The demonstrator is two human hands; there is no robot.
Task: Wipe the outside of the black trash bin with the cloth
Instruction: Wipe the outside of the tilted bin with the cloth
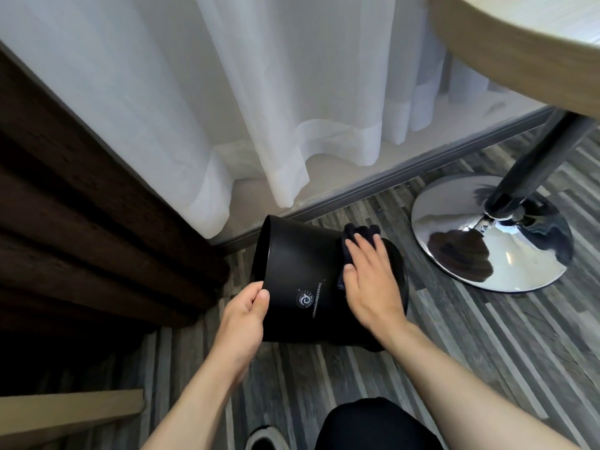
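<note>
The black trash bin (302, 264) lies tipped on its side on the floor, its open mouth turned left and a white logo facing up. My left hand (242, 323) grips the rim at the bin's near left edge, thumb on the outside. A dark cloth (354, 235) is pressed flat against the bin's upper right side under my right hand (367, 280), whose fingers are spread over it. Most of the cloth is hidden beneath the palm.
A chrome round table base (487, 235) with its pole stands right of the bin, under a wooden tabletop (519, 43). White sheer curtains (276, 108) hang behind, a dark curtain (81, 206) at left. My knee (380, 423) is at the bottom edge.
</note>
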